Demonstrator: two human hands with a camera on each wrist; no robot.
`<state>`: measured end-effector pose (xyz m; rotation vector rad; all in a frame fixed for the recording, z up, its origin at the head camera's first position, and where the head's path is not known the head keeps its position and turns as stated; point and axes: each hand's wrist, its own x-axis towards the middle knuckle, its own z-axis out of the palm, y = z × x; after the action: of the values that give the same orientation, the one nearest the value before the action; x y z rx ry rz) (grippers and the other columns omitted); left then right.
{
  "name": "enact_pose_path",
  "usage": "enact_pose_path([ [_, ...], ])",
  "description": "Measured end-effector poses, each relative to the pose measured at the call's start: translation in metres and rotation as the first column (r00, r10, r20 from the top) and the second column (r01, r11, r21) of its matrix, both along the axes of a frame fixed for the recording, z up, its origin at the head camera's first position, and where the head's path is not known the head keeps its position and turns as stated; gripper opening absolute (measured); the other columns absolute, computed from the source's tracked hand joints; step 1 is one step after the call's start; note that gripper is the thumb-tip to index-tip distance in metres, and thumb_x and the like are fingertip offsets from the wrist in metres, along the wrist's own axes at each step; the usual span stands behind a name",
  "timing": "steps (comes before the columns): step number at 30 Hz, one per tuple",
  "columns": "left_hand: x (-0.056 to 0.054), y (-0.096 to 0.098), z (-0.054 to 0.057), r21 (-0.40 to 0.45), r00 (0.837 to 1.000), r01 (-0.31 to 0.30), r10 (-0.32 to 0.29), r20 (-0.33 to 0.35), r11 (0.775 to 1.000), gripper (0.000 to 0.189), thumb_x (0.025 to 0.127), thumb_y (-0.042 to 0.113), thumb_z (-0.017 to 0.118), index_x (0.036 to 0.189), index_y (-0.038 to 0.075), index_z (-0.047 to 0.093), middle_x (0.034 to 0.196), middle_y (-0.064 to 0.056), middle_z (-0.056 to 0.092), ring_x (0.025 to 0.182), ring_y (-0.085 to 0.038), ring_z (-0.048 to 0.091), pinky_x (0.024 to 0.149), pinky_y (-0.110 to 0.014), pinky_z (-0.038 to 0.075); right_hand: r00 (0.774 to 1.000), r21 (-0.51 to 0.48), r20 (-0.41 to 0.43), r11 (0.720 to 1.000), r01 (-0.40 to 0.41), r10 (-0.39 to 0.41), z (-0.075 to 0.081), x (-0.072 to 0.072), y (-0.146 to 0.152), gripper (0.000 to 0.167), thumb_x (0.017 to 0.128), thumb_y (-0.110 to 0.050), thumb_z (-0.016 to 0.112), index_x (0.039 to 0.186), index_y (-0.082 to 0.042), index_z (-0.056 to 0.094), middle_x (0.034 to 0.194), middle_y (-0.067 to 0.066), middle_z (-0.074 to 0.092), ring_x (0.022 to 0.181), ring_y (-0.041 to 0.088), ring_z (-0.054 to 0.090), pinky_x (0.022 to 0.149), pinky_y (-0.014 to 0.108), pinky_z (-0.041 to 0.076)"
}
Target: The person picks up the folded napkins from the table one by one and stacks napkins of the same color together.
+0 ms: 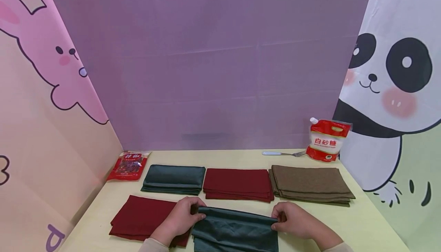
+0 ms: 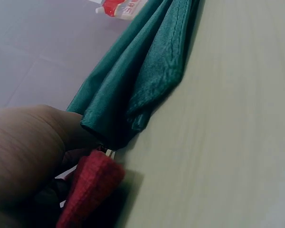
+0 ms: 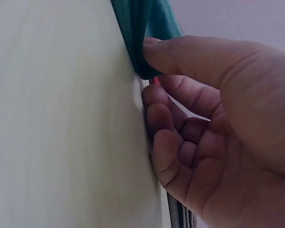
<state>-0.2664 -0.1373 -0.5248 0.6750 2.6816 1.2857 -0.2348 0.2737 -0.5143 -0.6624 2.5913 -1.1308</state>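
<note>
A dark green cloth [image 1: 237,229] lies at the front middle of the table, partly folded, its near end cut off by the head view's lower edge. My left hand [image 1: 182,219] pinches its far left corner, and my right hand [image 1: 293,221] pinches the far right corner between thumb and fingers. In the left wrist view the green cloth [image 2: 133,76] hangs in loose folds from the thumb. The right wrist view shows the thumb pressing the green cloth [image 3: 133,38] from above. Beside and partly under my left forearm lies a folded red cloth [image 1: 141,215].
Behind the hands sit a folded green cloth [image 1: 173,179], a folded red cloth [image 1: 237,183] and a folded brown cloth [image 1: 311,183]. A red packet [image 1: 129,166] lies at the back left. A fork [image 1: 282,153] and an upright sugar pouch [image 1: 327,141] are at the back right.
</note>
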Motion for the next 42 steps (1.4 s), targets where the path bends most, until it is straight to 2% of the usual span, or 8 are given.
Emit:
enact_pose_path([
  [4, 0.0001, -0.0001, 0.0006, -0.004, 1.000, 0.004, -0.004, -0.006, 1.000, 0.021, 0.091, 0.011, 0.083, 0.103, 0.025, 0.075, 0.092, 0.010, 0.064, 0.085, -0.014, 0.057, 0.077, -0.031, 0.049, 1.000, -0.007, -0.007, 1.000, -0.006, 0.006, 0.0005, 0.0001, 0.0003, 0.017, 0.088, -0.015, 0.084, 0.087, -0.015, 0.067, 0.076, -0.006, 0.060, 0.067, 0.007, 0.054, 0.058, 0.026, 0.046],
  [11, -0.0011, -0.0012, -0.0008, -0.019, 1.000, 0.008, -0.008, -0.025, 1.000, 0.020, 0.095, 0.009, 0.078, 0.105, 0.025, 0.073, 0.101, 0.012, 0.067, 0.096, -0.012, 0.059, 0.089, -0.037, 0.053, 1.000, -0.030, 0.003, 1.000, 0.007, -0.007, -0.0003, -0.0002, 0.0018, 0.015, 0.091, -0.015, 0.082, 0.089, -0.013, 0.067, 0.077, -0.005, 0.060, 0.067, 0.007, 0.053, 0.057, 0.026, 0.045],
  [20, -0.0004, -0.0005, -0.0004, 0.042, 0.999, -0.004, 0.007, -0.051, 0.999, 0.017, 0.096, 0.010, 0.077, 0.106, 0.024, 0.072, 0.098, 0.010, 0.068, 0.090, -0.012, 0.062, 0.082, -0.032, 0.054, 0.998, -0.052, -0.013, 0.997, 0.060, -0.061, 0.0009, -0.0001, 0.0022, 0.016, 0.094, -0.016, 0.079, 0.094, -0.012, 0.064, 0.079, -0.003, 0.061, 0.069, 0.008, 0.054, 0.060, 0.027, 0.044],
  [26, -0.0030, 0.0000, -0.0056, 0.092, 0.997, -0.017, 0.024, -0.079, 0.996, 0.016, 0.099, 0.014, 0.074, 0.109, 0.025, 0.068, 0.100, 0.009, 0.067, 0.094, -0.012, 0.065, 0.083, -0.031, 0.055, 0.995, -0.093, 0.008, 0.991, 0.100, -0.100, 0.0019, -0.0006, 0.0002, 0.017, 0.098, -0.016, 0.074, 0.101, -0.009, 0.059, 0.078, 0.001, 0.065, 0.066, 0.013, 0.057, 0.057, 0.028, 0.046],
  [30, -0.0049, 0.0001, -0.0091, 0.119, 0.997, -0.024, 0.033, -0.075, 0.993, 0.018, 0.100, 0.014, 0.073, 0.111, 0.026, 0.067, 0.103, 0.008, 0.068, 0.096, -0.012, 0.063, 0.085, -0.031, 0.055, 0.995, -0.138, 0.028, 0.985, 0.101, -0.098, 0.0013, -0.0008, -0.0015, 0.017, 0.101, -0.014, 0.071, 0.104, -0.007, 0.056, 0.077, 0.004, 0.067, 0.060, 0.014, 0.058, 0.053, 0.027, 0.048],
  [35, -0.0032, 0.0000, -0.0068, 0.158, 0.996, -0.010, 0.023, -0.083, 0.987, 0.023, 0.100, 0.009, 0.071, 0.115, 0.026, 0.069, 0.104, 0.003, 0.070, 0.095, -0.012, 0.064, 0.085, -0.031, 0.056, 0.992, -0.179, 0.071, 0.977, 0.114, -0.103, 0.0026, 0.0004, -0.0010, 0.016, 0.103, -0.012, 0.068, 0.108, -0.007, 0.054, 0.077, 0.006, 0.067, 0.060, 0.017, 0.058, 0.054, 0.029, 0.050],
  [42, -0.0022, 0.0005, -0.0050, 0.218, 0.999, 0.004, 0.003, -0.032, 0.976, 0.022, 0.105, 0.009, 0.065, 0.122, 0.022, 0.066, 0.104, 0.002, 0.070, 0.090, -0.014, 0.062, 0.079, -0.028, 0.052, 0.981, -0.320, 0.178, 0.939, 0.125, -0.070, 0.0042, -0.0006, 0.0013, 0.015, 0.105, -0.007, 0.062, 0.112, 0.000, 0.051, 0.087, 0.013, 0.069, 0.067, 0.031, 0.069, 0.060, 0.042, 0.061],
])
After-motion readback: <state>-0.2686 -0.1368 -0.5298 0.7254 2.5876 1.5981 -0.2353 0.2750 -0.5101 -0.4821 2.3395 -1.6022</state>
